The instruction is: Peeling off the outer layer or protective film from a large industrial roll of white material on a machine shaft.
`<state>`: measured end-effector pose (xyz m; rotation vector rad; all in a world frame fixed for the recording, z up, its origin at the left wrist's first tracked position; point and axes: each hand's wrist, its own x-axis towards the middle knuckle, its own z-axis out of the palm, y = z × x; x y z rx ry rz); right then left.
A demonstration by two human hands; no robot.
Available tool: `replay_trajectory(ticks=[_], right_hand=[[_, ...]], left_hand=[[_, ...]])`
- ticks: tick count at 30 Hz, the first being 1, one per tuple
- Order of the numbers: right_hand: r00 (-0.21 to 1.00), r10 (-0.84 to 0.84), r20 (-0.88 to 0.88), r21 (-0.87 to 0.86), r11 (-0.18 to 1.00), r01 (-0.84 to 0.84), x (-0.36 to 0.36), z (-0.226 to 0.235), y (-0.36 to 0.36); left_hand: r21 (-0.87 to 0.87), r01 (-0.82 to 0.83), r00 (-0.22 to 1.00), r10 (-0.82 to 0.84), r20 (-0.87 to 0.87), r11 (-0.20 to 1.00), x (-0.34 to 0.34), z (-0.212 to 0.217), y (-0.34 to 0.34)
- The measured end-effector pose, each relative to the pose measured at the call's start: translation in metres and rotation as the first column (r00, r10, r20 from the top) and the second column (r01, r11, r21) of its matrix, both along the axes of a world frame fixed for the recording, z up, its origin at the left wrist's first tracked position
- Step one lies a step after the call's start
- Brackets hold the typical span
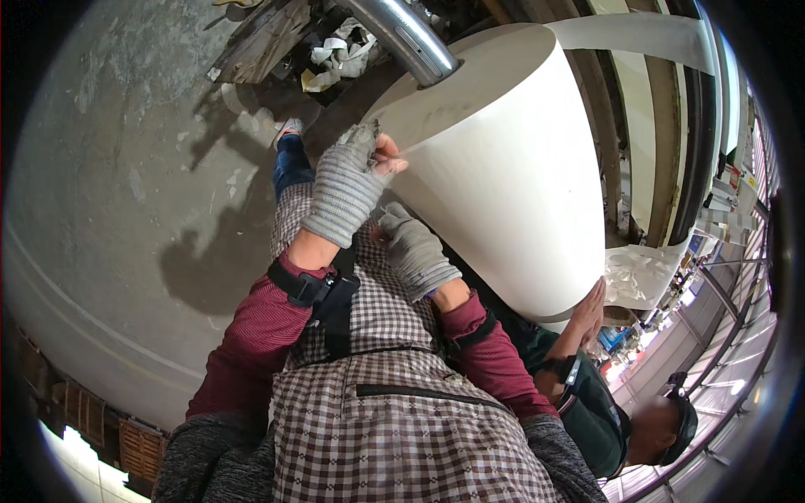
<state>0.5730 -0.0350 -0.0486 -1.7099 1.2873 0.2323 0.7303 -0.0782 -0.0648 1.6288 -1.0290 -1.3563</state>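
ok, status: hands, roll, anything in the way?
Left gloved hand, fingers at edge of white paper roll. Right gloved hand near roll, grip unclear. Metal shaft in roll's core. Co-worker's hand at opposite end.

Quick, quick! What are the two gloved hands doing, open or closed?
Left hand: fingers bent beside the edge of the white roll; I can't tell if it's pinching anything.
Right hand: fingers mostly hidden, so open or closed can't be told.

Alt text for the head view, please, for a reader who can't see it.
A person's gloved left hand has its bare fingertips at the rim of a large white roll of paper-like sheet on a metal shaft. The gloved right hand is close beside the roll, and a co-worker's bare hand is at its other end.
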Motion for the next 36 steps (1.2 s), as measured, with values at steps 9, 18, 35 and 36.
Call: replay_trajectory(ticks=[9,18,35,36], right_hand=[[0.972,-0.146,-0.183,0.207,0.961,0.183,-0.001,-0.006,0.0],[0.979,0.054,-0.198,0.03,0.998,-0.049,0.013,0.013,-0.011],[0.945,-0.007,-0.326,0.353,0.927,0.128,0.022,0.012,-0.014],[0.945,-0.005,-0.328,0.353,0.927,0.127,0.019,0.009,-0.011]], left_hand=[[-0.112,0.064,0.995,-0.054,0.084,0.992,0.009,-0.009,-0.001],[-0.16,0.11,0.984,-0.084,0.16,0.981,0.011,-0.018,0.006],[-0.194,0.154,0.986,-0.138,0.094,0.969,0.026,-0.043,0.021],[-0.224,0.145,0.987,-0.126,0.1,0.964,0.026,-0.043,0.022]])
